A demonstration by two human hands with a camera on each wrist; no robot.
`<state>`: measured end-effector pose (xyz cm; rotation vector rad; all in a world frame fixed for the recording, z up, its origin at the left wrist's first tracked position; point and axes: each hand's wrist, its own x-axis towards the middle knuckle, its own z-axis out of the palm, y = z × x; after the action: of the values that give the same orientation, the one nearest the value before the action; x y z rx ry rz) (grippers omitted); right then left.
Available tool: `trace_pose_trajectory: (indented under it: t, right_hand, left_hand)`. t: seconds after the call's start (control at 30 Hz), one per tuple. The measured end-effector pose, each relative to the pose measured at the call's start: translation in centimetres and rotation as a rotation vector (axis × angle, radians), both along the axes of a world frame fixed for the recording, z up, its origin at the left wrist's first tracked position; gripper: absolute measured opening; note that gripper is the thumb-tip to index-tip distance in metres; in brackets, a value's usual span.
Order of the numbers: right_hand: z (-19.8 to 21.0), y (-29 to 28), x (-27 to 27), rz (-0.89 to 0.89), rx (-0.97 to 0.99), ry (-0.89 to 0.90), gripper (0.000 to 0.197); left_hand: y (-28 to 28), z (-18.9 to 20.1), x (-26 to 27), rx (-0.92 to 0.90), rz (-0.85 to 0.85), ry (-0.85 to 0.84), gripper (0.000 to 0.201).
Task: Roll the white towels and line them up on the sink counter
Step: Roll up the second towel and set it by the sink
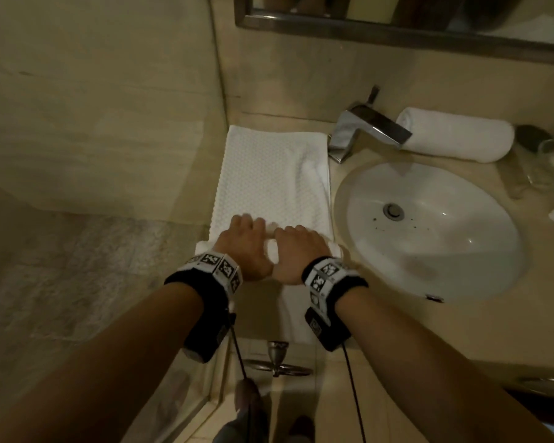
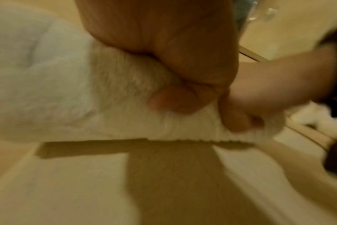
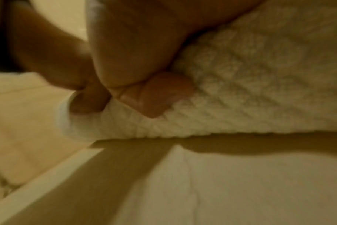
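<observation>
A white textured towel [image 1: 274,177] lies flat on the beige counter [image 1: 349,318] left of the sink, running from the back wall toward me. Its near end is curled into a roll [image 1: 272,247] [image 2: 110,91] [image 3: 250,76]. My left hand [image 1: 245,243] [image 2: 171,97] and right hand [image 1: 296,251] [image 3: 148,97] sit side by side on that roll, fingers over the top and thumbs tucked under it, gripping it. A finished rolled towel [image 1: 458,134] lies at the back, right of the faucet. A flat towel strip [image 1: 296,314] hangs over the counter's front edge below my wrists.
The white oval sink [image 1: 429,228] lies right of the towel, with a chrome faucet [image 1: 365,129] behind it. Glassware [image 1: 550,158] stands at the far right. A tiled wall [image 1: 93,107] borders the towel on the left; a mirror frame [image 1: 397,33] runs above.
</observation>
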<state>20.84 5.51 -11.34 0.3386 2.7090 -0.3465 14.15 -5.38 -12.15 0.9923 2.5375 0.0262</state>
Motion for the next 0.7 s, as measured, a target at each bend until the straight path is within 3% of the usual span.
trace_pose_trajectory:
  t: [0.1,0.2,0.3,0.4,0.53,0.6,0.7]
  right_hand:
    - [0.2,0.9,-1.0,-0.081,-0.109,-0.053,0.021]
    - [0.4,1.4,-1.7,-0.059,-0.161,-0.099,0.018]
    - [0.3,1.2,-1.6,-0.052,-0.123,-0.080,0.039]
    - [-0.1,1.0,-0.6,0.087,0.059,0.044,0.061]
    - [0.4,0.6,-0.3,0.257,0.230,-0.007,0.094]
    - [0.0,1.3,-1.4,0.245,0.238,0.002,0.092]
    - [-0.4,2.6,-3.0,0.180,0.097,-0.012,0.080]
  left_hand:
    - [-0.2,0.5,1.2,-0.040,-0.297,0.286,0.070]
    - [0.1,0.1,1.7,-0.100,-0.238,0.343,0.070]
    - [0.6,-0.7,1.2,-0.054,-0.167,0.280,0.067]
    - [1.6,-1.0,-0.3,-0.007,-0.120,0.212,0.063]
    - [3.1,-0.3,-3.3,-0.037,-0.089,-0.048,0.040]
    - [3.9,0.3,-4.5,-0.095,-0.084,-0.176,0.043]
    - [3.7,0.4,-4.5,-0.118,-0.060,-0.175,0.052]
